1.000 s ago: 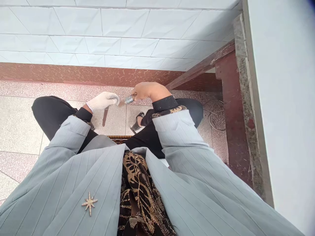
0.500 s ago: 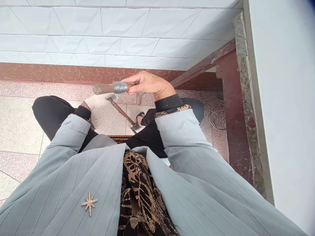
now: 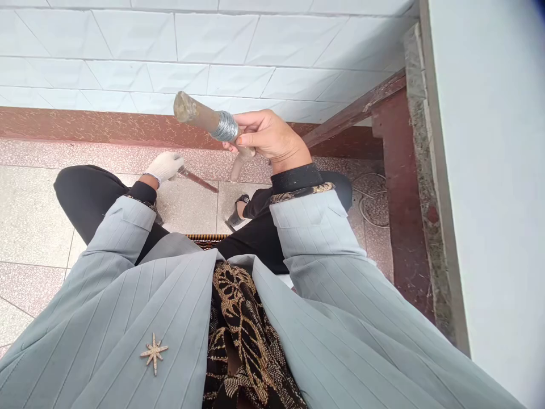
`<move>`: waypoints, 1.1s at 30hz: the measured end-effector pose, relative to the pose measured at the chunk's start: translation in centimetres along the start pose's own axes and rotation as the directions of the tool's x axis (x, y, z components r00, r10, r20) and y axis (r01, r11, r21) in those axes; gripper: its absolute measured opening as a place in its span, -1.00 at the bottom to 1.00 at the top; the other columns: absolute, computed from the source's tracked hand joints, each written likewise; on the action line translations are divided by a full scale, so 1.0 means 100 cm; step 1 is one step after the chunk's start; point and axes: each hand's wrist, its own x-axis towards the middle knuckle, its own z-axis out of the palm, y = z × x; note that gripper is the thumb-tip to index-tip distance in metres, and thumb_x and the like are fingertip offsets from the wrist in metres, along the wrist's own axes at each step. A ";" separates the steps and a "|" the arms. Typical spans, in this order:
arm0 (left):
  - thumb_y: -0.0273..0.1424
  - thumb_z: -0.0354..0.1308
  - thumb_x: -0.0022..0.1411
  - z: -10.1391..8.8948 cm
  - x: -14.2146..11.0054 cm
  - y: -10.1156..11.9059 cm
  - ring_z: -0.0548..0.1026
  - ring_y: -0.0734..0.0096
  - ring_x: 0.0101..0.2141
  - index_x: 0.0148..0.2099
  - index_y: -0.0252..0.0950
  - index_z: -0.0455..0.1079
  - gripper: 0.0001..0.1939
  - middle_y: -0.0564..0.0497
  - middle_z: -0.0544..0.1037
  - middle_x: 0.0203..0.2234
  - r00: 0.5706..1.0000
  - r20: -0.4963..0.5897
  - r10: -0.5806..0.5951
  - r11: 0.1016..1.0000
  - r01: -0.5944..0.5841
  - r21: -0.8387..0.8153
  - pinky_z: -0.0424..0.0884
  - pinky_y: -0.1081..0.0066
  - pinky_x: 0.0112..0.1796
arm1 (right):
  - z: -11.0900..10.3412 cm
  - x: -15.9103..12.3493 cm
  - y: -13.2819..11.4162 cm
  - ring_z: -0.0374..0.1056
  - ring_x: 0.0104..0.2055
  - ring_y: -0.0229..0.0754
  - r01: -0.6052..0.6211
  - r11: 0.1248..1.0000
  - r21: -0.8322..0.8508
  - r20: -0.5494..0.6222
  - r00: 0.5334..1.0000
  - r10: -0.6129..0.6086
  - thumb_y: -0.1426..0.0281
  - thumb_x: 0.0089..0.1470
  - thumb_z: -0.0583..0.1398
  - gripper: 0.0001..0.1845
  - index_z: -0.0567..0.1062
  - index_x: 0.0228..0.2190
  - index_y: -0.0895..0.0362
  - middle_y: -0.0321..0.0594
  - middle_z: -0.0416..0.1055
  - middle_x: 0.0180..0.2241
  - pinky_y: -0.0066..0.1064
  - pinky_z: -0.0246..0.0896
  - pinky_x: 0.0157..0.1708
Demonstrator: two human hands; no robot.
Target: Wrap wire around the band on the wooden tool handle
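Note:
My bare right hand [image 3: 275,137] grips a thick wooden stick [image 3: 198,112] with its fingers and thumb. Silver wire [image 3: 226,126] is wound in a tight coil around the stick, just left of my fingertips. A shorter wooden piece [image 3: 237,168] juts down below that hand; how it joins the stick is partly hidden. My left hand [image 3: 164,166], in a white glove, is closed around one end of a thin brown rod [image 3: 200,180], which slants down to the right. That rod is apart from the wire-wound stick.
A white tiled wall [image 3: 213,40] with a reddish base strip [image 3: 106,126] stands ahead. At right are a dark red wooden frame [image 3: 404,216] and a pale slab [image 3: 494,199]. A loop of white cable [image 3: 373,210] lies on the tiled floor [image 3: 34,210], near my feet.
My right hand has raised the wire-wound stick, tilting its free end up and toward the wall. My left hand has moved slightly left with the rod, away from the stick.

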 end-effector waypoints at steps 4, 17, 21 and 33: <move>-0.58 0.16 0.29 0.006 0.003 -0.008 0.57 -0.24 0.34 0.16 -0.37 0.70 -0.53 -0.40 0.66 0.26 0.994 -0.082 0.078 0.993 -0.070 0.096 0.39 -0.14 0.39 | 0.011 0.001 -0.007 0.47 -0.36 -0.18 -0.111 0.993 -0.031 -0.022 0.994 0.110 0.34 0.01 0.63 -0.73 0.68 -0.34 0.04 -0.28 0.57 -0.43 -0.45 0.30 -0.44; -0.37 0.17 0.52 0.014 -0.021 0.024 0.34 0.47 -0.54 -0.07 -0.27 0.59 -0.83 0.12 0.39 -0.58 0.916 -0.146 0.374 0.701 -0.383 -0.602 0.36 0.42 -0.42 | -0.001 0.022 0.026 0.42 -0.44 -0.26 -0.103 0.988 0.117 -0.319 0.938 0.136 0.45 0.29 0.50 -0.85 0.68 -0.32 0.06 -0.30 0.59 -0.41 -0.51 0.48 -0.39; -0.39 0.12 0.45 0.009 -0.027 0.031 0.38 0.45 -0.53 -0.07 -0.29 0.63 -0.77 0.08 0.45 -0.53 0.895 0.018 0.446 0.809 -0.395 -0.435 0.39 0.38 -0.39 | -0.006 0.034 0.053 0.45 -0.40 -0.16 -0.149 0.981 -0.123 -0.399 0.913 0.089 0.29 0.27 0.53 -0.77 0.63 -0.34 0.03 -0.31 0.48 -0.47 -0.36 0.50 -0.34; -0.42 0.18 0.30 0.000 -0.027 0.029 0.61 0.29 -0.25 -0.17 -0.31 0.66 -0.79 0.00 0.66 -0.34 0.884 0.038 0.466 0.869 -0.449 -0.208 0.59 0.24 -0.05 | 0.010 0.023 0.036 0.41 -0.46 -0.21 -0.160 0.574 -0.803 0.299 0.724 0.621 0.52 0.02 0.53 -0.81 0.68 -0.50 0.09 -0.40 0.47 -0.59 -0.38 0.28 -0.32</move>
